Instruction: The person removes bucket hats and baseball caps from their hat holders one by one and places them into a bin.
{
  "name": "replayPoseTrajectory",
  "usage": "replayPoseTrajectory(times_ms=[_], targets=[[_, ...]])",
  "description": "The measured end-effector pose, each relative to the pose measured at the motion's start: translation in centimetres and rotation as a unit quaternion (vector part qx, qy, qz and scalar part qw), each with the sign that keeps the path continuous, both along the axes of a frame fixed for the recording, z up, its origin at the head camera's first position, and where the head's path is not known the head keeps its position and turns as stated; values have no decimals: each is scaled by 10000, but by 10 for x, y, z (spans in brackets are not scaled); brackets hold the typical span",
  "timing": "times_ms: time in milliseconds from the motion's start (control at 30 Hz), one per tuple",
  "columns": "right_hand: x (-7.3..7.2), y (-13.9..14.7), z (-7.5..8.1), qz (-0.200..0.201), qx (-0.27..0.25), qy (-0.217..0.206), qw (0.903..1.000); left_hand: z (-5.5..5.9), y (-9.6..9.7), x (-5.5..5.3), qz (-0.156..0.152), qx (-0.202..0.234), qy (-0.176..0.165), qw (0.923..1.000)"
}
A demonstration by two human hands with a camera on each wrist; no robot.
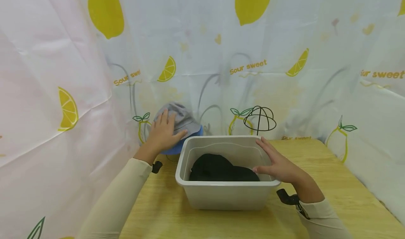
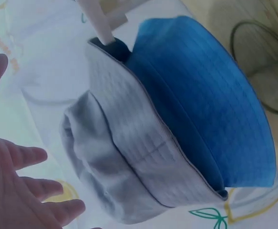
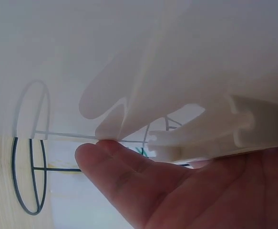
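A bucket hat (image 1: 181, 121), grey outside with a bright blue lining (image 2: 196, 95), is at the back left, beside the tub. My left hand (image 1: 164, 131) is next to its crown with fingers spread; the left wrist view shows the fingers apart from the cloth. At the light grey plastic tub (image 1: 227, 196), my right hand (image 1: 278, 163) holds the right rim, thumb on the inner side and fingers along the outer wall. Inside the tub lies a black cap (image 1: 218, 168), its lower part hidden by the front wall.
Behind the tub stands a black wire hat stand (image 1: 259, 118). A wire ring (image 2: 234, 43) on the table shows near the bucket hat. The wooden table (image 1: 316, 175) backs onto a lemon-printed curtain (image 1: 202, 49), which also hangs at both sides.
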State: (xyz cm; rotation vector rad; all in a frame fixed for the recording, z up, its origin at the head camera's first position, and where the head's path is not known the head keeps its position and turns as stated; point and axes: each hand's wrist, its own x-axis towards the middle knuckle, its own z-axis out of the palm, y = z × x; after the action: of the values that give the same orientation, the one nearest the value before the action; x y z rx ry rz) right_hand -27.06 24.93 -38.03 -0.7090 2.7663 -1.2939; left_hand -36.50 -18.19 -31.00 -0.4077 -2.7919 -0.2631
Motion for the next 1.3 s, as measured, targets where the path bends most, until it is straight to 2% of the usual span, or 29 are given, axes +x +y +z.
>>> replayPoseTrajectory(times_ms=[200, 533, 733, 900, 1033, 1300], targets=[[0, -1, 0, -25, -48, 12, 10000, -1, -3, -17, 221, -163, 156, 9995], [0, -3, -2, -62, -57, -26, 10000, 6, -7, -40, 551, -272, -29, 9981], [-3, -1, -3, -31, -33, -11, 10000, 10, -13, -54, 699, -106, -41, 9975], [-4, 1, 1, -62, -55, 11, 10000, 13, -17, -62, 887, 275, -20, 9957], [-3, 2, 1, -70, -60, -36, 10000, 13, -21, -65, 904, 559, -92, 9943], [-3, 2, -3, -17, -129, -34, 9999, 9, -26, -69, 718, 525, -232, 9958]])
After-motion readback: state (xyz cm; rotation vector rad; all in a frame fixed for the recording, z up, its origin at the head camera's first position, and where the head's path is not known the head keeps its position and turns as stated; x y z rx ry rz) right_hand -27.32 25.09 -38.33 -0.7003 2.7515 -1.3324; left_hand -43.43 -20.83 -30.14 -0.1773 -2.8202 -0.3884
